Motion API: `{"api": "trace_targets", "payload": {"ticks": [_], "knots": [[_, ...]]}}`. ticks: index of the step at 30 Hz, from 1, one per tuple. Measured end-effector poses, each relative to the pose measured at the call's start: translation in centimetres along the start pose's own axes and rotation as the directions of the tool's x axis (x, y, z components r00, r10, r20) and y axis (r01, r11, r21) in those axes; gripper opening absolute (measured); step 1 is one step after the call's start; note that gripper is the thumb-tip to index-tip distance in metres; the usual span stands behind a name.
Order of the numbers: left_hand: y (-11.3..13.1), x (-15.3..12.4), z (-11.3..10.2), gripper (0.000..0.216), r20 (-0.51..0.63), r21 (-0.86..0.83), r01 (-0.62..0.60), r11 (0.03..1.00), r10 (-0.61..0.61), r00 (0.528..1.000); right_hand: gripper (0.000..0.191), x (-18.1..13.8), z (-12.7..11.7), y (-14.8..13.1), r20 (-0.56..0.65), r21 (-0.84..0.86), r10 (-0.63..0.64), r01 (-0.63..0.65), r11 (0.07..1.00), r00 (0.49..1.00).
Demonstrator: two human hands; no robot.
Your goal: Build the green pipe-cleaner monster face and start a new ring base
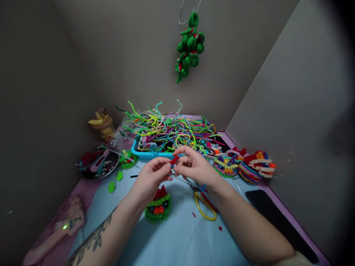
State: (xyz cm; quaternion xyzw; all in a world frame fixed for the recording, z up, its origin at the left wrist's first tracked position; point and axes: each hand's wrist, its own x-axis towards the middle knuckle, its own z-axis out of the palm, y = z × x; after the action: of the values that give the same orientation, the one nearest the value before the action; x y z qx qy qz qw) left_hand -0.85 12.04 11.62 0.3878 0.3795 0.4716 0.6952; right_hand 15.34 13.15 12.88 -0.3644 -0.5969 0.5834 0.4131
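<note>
My left hand [151,177] and my right hand [195,166] meet over the middle of the table, fingers pinched together. Between the fingertips is a short red pipe cleaner piece [174,160], with a bit of blue beside it. How each finger grips it is partly hidden. Below my left wrist stands a small round green pipe cleaner figure [158,207] with a red top, dark eyes and an orange middle. Scissors with yellow and red handles [205,208] lie below my right hand, partly covered by it.
A blue tray [146,155] heaped with colourful pipe cleaners stands behind my hands. To the left are a metal bowl [109,170] and a pink glue gun [59,234]. Pipe cleaner figures [256,166] and a black phone-like slab [280,221] lie right. A green bundle [190,46] hangs above.
</note>
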Motion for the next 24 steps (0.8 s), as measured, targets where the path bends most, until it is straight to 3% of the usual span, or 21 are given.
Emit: {"api": "trace_targets", "payload": {"ticks": [12, 18, 24], "knots": [[-0.41, 0.33, -0.47, 0.018, 0.003, 0.158, -0.07, 0.985, 0.07, 0.998, 0.03, -0.08, 0.08, -0.23, 0.008, -0.008, 0.028, -0.027, 1.0, 1.0], [-0.41, 0.32, -0.12, 0.021, -0.083, 0.087, -0.056, 0.995, 0.064, 0.994, 0.03, -0.19, 0.0, -0.16, 0.047, -0.017, -0.041, 0.042, 0.999, 0.998], [-0.18, 0.12, 0.12, 0.024, -0.079, 0.0, -0.002, 1.0, 0.002, 0.997, 0.015, -0.34, 0.31, -0.4, -0.077, -0.15, -0.152, 0.139, 0.979, 0.985]]}}
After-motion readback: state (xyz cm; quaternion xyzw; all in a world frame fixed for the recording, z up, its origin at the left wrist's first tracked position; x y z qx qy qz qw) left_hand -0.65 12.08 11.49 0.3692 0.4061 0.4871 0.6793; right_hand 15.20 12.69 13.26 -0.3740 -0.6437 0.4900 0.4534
